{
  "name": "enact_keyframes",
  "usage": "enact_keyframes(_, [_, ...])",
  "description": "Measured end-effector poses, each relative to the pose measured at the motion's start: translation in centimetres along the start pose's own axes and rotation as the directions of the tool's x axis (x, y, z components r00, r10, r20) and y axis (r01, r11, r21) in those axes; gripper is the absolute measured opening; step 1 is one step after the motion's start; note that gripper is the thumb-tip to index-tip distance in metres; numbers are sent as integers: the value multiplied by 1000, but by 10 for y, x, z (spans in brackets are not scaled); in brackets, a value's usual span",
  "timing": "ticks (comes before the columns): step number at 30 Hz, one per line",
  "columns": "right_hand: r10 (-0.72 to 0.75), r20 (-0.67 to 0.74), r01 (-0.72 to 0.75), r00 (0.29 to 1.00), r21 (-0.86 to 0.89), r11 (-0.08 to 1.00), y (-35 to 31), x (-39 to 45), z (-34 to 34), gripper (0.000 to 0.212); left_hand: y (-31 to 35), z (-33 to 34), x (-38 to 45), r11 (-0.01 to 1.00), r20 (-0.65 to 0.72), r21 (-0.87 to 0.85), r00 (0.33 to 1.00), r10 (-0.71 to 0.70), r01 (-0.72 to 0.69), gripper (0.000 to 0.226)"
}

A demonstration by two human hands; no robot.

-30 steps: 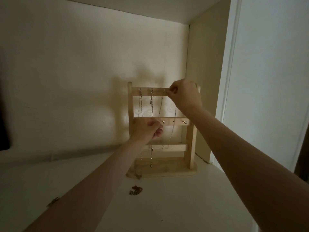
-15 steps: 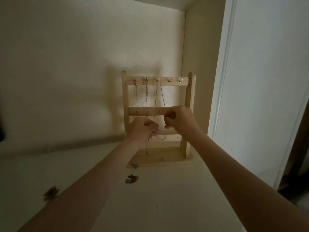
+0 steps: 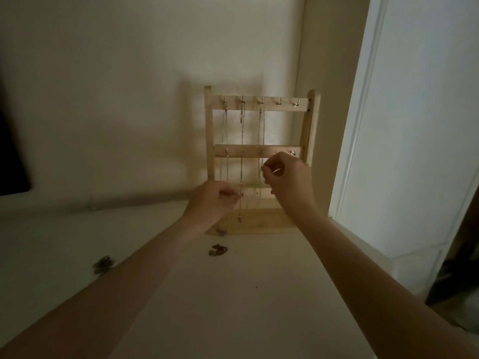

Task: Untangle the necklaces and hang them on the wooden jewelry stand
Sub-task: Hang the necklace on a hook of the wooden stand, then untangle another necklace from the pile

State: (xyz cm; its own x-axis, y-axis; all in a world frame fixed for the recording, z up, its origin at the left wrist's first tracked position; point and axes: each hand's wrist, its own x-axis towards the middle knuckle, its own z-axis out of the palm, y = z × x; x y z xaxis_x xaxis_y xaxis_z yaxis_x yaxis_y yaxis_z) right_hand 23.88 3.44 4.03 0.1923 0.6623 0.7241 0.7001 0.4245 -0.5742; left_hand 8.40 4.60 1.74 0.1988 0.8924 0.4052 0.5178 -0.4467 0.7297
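The wooden jewelry stand (image 3: 308,130) stands against the back wall, with metal hooks along its top and middle bars. Three thin chains hang from the left three top hooks; the middle chain (image 3: 241,161) reaches almost to the base. My left hand (image 3: 215,198) is in front of the lowest bar, its fingers pinching the lower part of a fine chain. My right hand (image 3: 287,182) is just below the middle bar, fingers curled and pinching the chain that hangs from the third hook (image 3: 261,101). The two right-hand top hooks are bare.
A small tangled heap of chain (image 3: 217,250) lies on the white surface in front of the stand. Another heap (image 3: 103,264) lies further left. A small piece (image 3: 221,231) rests at the base's left corner. A white panel (image 3: 414,151) rises on the right.
My right hand has come down from the top bar to below the middle bar. The chain now hangs from the third top hook. My left hand has moved slightly lower.
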Motion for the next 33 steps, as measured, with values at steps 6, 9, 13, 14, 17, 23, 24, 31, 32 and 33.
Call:
enact_keyframes(6, [-59,442,137,895,-147,980,-14,-57,47,12,-39,-9,-44,927,244,374,968,-66,-31,13])
enact_keyframes(9, [93,546,30,833,-212,977,-1,-74,60,18,-46,-6,-59,900,190,423,981,28,-108,15])
enact_keyframes(13, [57,622,13,781,-108,994,0,-80,58,25,-58,-7,-66,908,123,377,981,148,-184,8])
enact_keyframes(14, [24,653,52,757,-97,994,-2,-80,59,25,-61,-7,-67,930,116,324,983,143,-174,9])
enact_keyframes(17, [-21,669,87,743,-65,994,-5,-77,60,20,-66,-7,-64,983,87,163,994,68,-81,29])
enact_keyframes(23, [35,656,30,754,-88,996,4,-76,59,17,-72,-6,-63,989,50,141,998,27,-34,18])
enact_keyframes(24, [47,656,29,753,-104,994,6,-76,59,19,-73,-6,-62,993,25,116,1000,14,-17,16])
enact_keyframes(31, [123,658,-55,743,-123,991,9,-76,54,12,-76,-7,-56,991,-131,-112,988,-84,69,12])
enact_keyframes(32, [117,656,-51,746,-120,991,8,-76,54,11,-76,-8,-57,990,-157,-128,984,-80,60,12])
enact_keyframes(33, [110,653,-44,749,-117,992,7,-77,54,10,-76,-9,-57,989,-179,-140,981,-80,56,13])
